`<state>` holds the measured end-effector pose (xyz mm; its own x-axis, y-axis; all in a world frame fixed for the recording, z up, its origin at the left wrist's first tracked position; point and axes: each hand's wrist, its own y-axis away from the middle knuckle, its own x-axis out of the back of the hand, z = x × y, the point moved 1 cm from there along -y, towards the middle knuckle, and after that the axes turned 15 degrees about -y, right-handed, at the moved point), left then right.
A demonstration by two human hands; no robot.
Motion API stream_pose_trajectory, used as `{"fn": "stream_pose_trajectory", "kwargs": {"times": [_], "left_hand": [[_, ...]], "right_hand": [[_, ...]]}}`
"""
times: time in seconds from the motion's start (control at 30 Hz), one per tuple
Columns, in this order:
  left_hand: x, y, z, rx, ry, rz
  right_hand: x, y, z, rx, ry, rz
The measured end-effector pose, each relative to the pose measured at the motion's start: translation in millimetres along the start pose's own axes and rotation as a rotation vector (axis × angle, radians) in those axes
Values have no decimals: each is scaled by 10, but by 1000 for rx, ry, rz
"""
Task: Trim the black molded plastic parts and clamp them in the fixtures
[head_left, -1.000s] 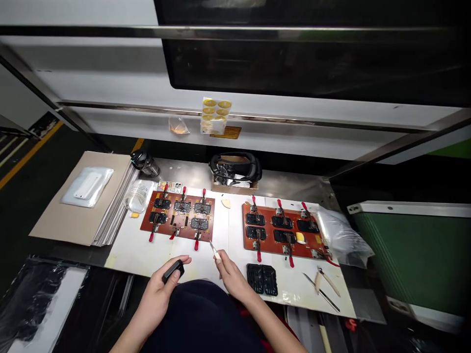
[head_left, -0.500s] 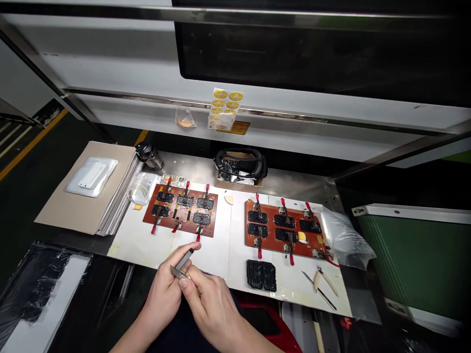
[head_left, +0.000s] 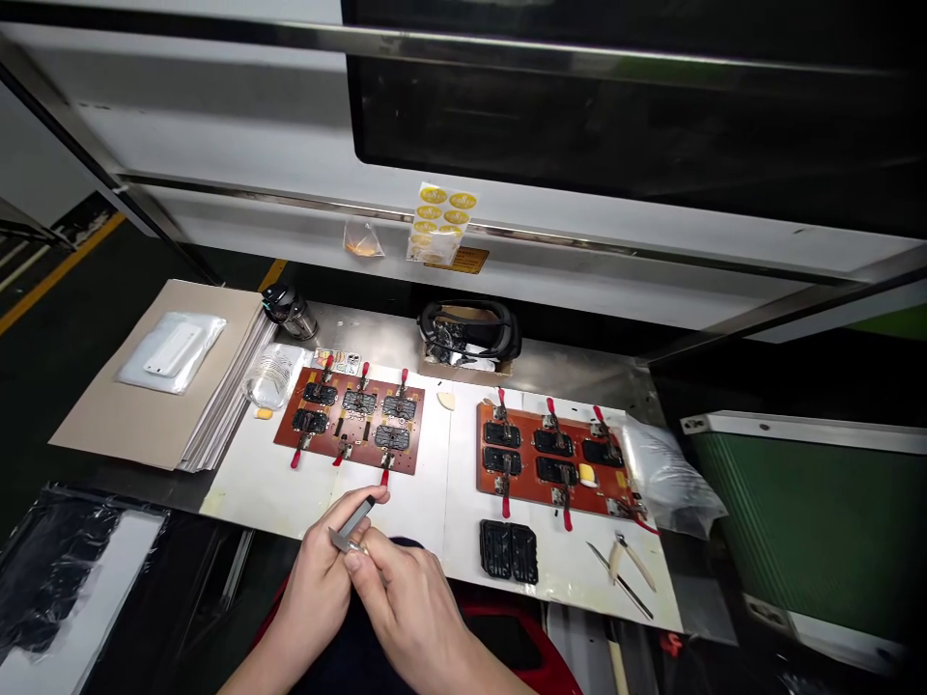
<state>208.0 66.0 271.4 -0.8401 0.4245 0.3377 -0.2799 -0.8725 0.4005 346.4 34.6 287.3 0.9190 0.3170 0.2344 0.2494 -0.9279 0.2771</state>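
My left hand (head_left: 320, 565) is closed around a small dark grey rectangular part (head_left: 356, 518), held at a slant in front of me. Close against it, my right hand (head_left: 411, 589) is pinched on a thin metal blade (head_left: 339, 540), whose pointed end crosses the grey part's lower end. Fingers hide the rest of both pieces. Just beyond my hands lies a reddish-brown fixture board (head_left: 351, 430) with black parts under red-handled toggle clamps. A similar fixture board (head_left: 528, 470) sits to the right, and two black ribbed trays (head_left: 508, 552) lie in front of it.
Pliers (head_left: 632, 562) and tweezers (head_left: 619, 579) rest at the right front. A cardboard stack (head_left: 155, 376) carries a bagged white item at left, near a dark bottle (head_left: 290, 311). A cardboard box (head_left: 467, 369) stands behind the boards. A plastic bag (head_left: 670, 483) lies at right.
The view has shifted slightly, so the table appears a little lower and further left. Both hands keep the same hold on the grey part and blade.
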Motion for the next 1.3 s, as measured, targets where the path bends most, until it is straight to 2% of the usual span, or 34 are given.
{"fn": "stream_pose_trajectory", "kwargs": {"times": [0.43, 0.7, 0.83, 0.93, 1.07, 1.2, 1.3], "left_hand": [[-61, -72, 33, 20, 79, 30], [-90, -96, 31, 19, 89, 79], [-82, -86, 39, 6, 45, 60], [-70, -81, 39, 0, 19, 44], [-76, -88, 30, -1, 26, 44], [-105, -88, 30, 2, 78, -8], [-105, -77, 21, 10, 115, -24]], "right_hand": [[44, -19, 36, -19, 21, 49], [119, -32, 146, -48, -37, 157], [266, -100, 293, -135, -169, 296], [357, -141, 359, -159, -300, 350], [345, -163, 245, -86, -418, 319], [256, -230, 66, 0, -478, 256], [297, -315, 109, 10, -497, 377]]}}
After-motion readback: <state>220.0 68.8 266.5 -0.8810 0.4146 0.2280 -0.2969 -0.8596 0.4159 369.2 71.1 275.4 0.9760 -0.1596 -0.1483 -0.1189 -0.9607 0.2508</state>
